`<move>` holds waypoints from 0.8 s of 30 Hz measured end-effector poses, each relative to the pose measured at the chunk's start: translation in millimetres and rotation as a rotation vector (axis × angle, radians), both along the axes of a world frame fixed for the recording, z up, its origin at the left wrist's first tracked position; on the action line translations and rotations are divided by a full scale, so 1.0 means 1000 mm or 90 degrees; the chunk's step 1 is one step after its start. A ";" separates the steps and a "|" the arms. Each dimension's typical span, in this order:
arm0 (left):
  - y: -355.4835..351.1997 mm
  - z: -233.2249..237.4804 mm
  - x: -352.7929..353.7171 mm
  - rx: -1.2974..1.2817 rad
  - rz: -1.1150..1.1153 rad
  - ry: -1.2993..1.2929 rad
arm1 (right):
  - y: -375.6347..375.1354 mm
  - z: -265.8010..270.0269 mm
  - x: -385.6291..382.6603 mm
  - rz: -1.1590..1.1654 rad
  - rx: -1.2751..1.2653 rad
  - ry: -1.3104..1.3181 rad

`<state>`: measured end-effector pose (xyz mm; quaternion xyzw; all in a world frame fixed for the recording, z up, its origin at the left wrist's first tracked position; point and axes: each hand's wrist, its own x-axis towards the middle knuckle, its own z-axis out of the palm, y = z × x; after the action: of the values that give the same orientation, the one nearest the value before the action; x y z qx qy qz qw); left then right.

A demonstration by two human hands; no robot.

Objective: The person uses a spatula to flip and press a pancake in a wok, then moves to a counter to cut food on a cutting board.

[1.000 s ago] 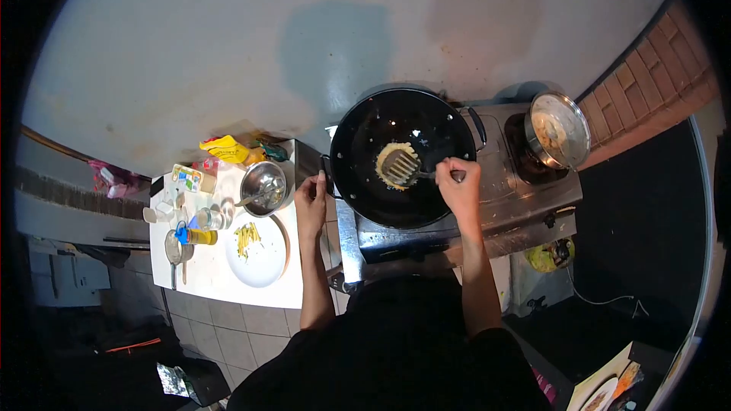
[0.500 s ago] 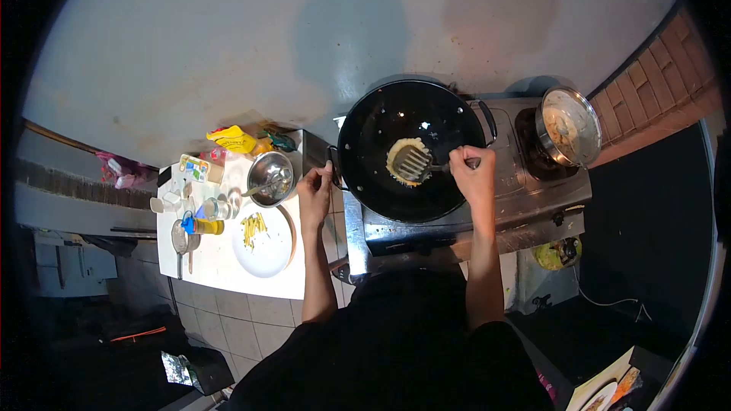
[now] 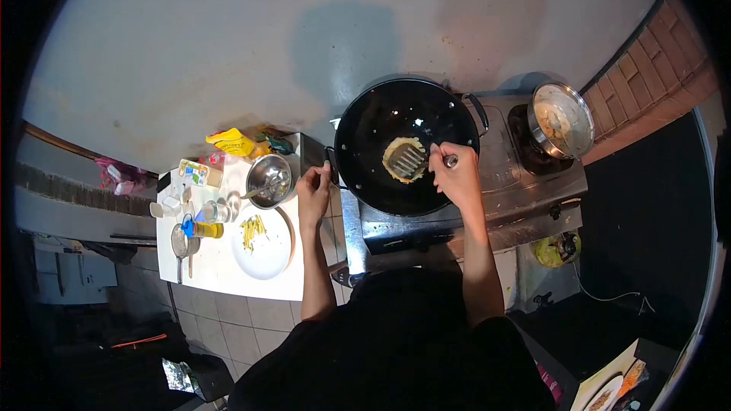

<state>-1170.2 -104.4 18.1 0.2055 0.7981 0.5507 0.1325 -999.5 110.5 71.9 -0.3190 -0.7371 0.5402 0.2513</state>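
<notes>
A large black wok [image 3: 381,175] sits on the steel stove. My right hand [image 3: 458,175] is closed round the handle of a slotted spatula [image 3: 409,160], whose head lies over a round pale-yellow pancake [image 3: 393,146] in the wok. The pancake's rim shows around the spatula head. At the wok's left side, my left hand [image 3: 314,189] holds the wok's left handle [image 3: 330,166] between thumb and fingers.
Right of the wok, a steel pot [image 3: 562,120] with batter stands on the other burner. On the left table [image 3: 217,278] are a steel bowl [image 3: 269,181], a white plate [image 3: 266,259] with yellow strips, bottles and jars. A wall rises behind the stove.
My right hand and the spatula have shifted slightly left, with the spatula head further over the pancake. My left hand stays at the wok handle. The whole view has moved a little.
</notes>
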 end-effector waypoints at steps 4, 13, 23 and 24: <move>0.001 0.010 0.006 0.028 -0.011 -0.036 | 0.003 0.011 -0.002 0.096 0.111 0.037; -0.001 -0.001 0.007 0.052 -0.024 0.002 | 0.004 0.035 -0.014 0.228 0.191 0.042; -0.005 0.003 0.011 0.017 -0.017 0.010 | 0.023 0.011 -0.014 0.000 -0.056 0.194; -0.004 0.006 0.012 0.018 -0.016 0.011 | 0.024 0.012 -0.011 0.001 -0.055 0.195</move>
<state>-1158.5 -108.6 23.8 0.2224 0.7886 0.5585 0.1296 -1010.9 134.2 83.4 -0.2430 -0.6664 0.6138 0.3466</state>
